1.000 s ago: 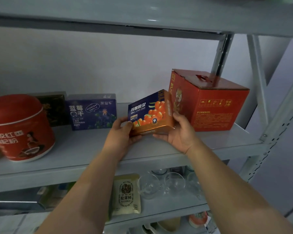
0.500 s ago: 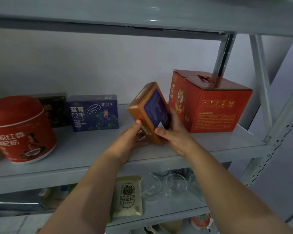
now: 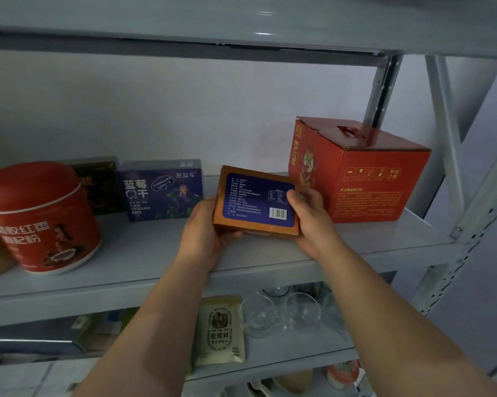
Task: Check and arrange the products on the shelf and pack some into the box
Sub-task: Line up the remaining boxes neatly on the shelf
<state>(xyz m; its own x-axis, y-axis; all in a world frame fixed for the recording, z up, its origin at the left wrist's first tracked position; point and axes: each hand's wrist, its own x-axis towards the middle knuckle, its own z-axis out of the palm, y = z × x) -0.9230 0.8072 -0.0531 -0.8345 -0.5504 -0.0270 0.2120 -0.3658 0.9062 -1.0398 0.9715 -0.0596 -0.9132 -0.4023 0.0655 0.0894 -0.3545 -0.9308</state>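
I see both hands curled on flat orange cardboard box (image 3: 256, 200), barcode side up: left hand (image 3: 203, 234) grips left edge; right hand (image 3: 310, 217) right; glossy red carton (image 3: 359, 173) just right.

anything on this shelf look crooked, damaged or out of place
The red carton on the right sits turned, a corner pointing outward, while the blue box faces front. The orange box is held by the left hand and right hand, back label showing. No spill or clear damage shows.
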